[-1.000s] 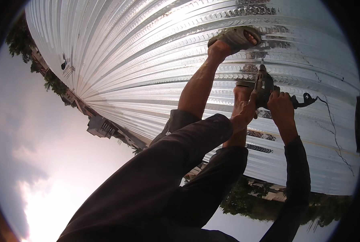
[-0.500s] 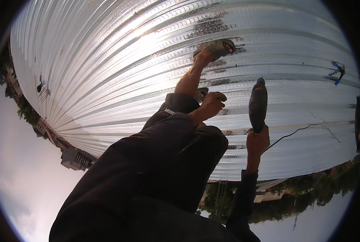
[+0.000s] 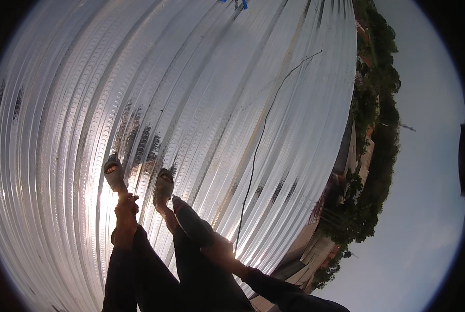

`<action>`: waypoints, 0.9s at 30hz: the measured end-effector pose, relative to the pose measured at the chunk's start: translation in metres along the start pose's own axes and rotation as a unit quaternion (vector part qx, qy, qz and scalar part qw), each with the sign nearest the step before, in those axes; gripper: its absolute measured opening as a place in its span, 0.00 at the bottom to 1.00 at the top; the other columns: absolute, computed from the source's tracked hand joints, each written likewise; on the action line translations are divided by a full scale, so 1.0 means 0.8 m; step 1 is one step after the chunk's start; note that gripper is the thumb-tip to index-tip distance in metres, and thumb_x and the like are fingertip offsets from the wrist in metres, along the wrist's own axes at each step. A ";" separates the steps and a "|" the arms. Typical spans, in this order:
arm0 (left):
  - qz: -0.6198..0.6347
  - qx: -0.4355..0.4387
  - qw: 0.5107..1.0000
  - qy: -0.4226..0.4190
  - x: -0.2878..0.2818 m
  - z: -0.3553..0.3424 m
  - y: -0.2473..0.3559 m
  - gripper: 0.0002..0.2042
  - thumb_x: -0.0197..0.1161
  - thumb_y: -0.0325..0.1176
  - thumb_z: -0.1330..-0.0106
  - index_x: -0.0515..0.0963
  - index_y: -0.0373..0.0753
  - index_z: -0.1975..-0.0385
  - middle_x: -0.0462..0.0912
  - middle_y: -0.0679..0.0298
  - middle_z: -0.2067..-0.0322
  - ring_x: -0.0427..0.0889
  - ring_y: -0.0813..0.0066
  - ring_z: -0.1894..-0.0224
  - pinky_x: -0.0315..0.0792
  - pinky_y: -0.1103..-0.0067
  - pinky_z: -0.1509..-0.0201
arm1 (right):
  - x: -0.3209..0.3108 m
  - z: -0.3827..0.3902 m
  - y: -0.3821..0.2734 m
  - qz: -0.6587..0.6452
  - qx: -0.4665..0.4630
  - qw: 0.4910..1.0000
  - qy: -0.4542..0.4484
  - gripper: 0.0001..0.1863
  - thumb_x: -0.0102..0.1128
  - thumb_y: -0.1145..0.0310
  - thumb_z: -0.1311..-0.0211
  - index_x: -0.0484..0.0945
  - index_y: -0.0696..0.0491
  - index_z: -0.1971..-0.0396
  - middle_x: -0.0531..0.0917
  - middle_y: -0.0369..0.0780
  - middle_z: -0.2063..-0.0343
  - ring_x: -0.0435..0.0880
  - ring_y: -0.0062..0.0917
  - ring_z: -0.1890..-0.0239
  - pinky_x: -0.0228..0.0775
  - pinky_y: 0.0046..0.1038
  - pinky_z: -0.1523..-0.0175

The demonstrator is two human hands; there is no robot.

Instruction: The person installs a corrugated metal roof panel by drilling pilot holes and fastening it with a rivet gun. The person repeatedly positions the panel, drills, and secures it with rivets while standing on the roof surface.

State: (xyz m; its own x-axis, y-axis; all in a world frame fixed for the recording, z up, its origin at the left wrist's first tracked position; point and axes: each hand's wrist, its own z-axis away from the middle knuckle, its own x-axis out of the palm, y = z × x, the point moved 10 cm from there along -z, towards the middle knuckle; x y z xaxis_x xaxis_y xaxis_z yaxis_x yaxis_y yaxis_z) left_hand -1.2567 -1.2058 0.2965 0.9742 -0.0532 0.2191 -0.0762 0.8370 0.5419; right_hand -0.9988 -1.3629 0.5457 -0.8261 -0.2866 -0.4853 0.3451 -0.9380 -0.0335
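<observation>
My right hand (image 3: 219,252) is wrapped round the rear of a dark, elongated corded power tool (image 3: 192,221). The tool points up and to the left, over my right shin, and its front tip is near my sandalled right foot (image 3: 164,182). To the left, my left hand (image 3: 126,204) is in front of my left leg, with its fingers curled in. Whether anything small is inside them is too dark to see. My left foot (image 3: 112,171) rests in a sandal on the shiny ribbed metal roofing (image 3: 201,104).
A black cord (image 3: 256,151) runs from the tool up across the ribs. A small blue item (image 3: 235,5) lies at the top edge. The roof's edge curves down the right side, with trees (image 3: 370,182) and lower rooftops (image 3: 310,247) beyond. Sun glare (image 3: 105,203) shines beside my left foot.
The view has swung round, bringing the roof's edge to the right side. The tool, held out to the right before, is now close to my right leg. My right hand still grips it.
</observation>
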 end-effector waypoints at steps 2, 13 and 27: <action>0.040 -0.087 0.995 0.011 -0.015 0.039 -0.011 0.17 0.59 0.25 0.33 0.73 0.31 0.45 0.84 0.56 0.59 0.79 0.75 0.71 0.72 0.81 0.68 | 0.045 0.048 0.027 -0.002 0.005 0.998 -0.056 0.27 0.71 0.55 0.48 0.79 0.55 0.52 0.86 0.48 0.56 0.84 0.45 0.49 0.76 0.43 0.45; 0.074 -0.183 0.980 0.008 -0.222 0.167 -0.142 0.13 0.66 0.27 0.34 0.78 0.30 0.53 0.82 0.58 0.66 0.83 0.69 0.65 0.80 0.73 0.57 | 0.289 0.228 0.068 -0.232 -0.039 0.972 -0.001 0.19 0.75 0.71 0.52 0.81 0.60 0.60 0.87 0.43 0.67 0.87 0.28 0.63 0.80 0.33 0.55; -0.026 -0.085 0.990 0.107 -0.313 0.288 -0.304 0.18 0.65 0.32 0.34 0.78 0.35 0.46 0.84 0.63 0.59 0.84 0.76 0.62 0.75 0.81 0.61 | 0.439 0.300 0.218 -0.055 -0.194 0.977 -0.067 0.28 0.80 0.66 0.51 0.78 0.55 0.50 0.86 0.42 0.58 0.88 0.31 0.56 0.82 0.34 0.52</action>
State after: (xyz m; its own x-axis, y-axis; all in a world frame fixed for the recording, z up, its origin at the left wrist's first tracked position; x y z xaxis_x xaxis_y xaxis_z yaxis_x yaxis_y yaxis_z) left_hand -1.5312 -1.5212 0.2968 1.0000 0.0021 0.0074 -0.0048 0.9164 0.4002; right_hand -1.3359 -1.6742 0.5789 -0.9101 -0.2349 -0.3414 0.3714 -0.8278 -0.4204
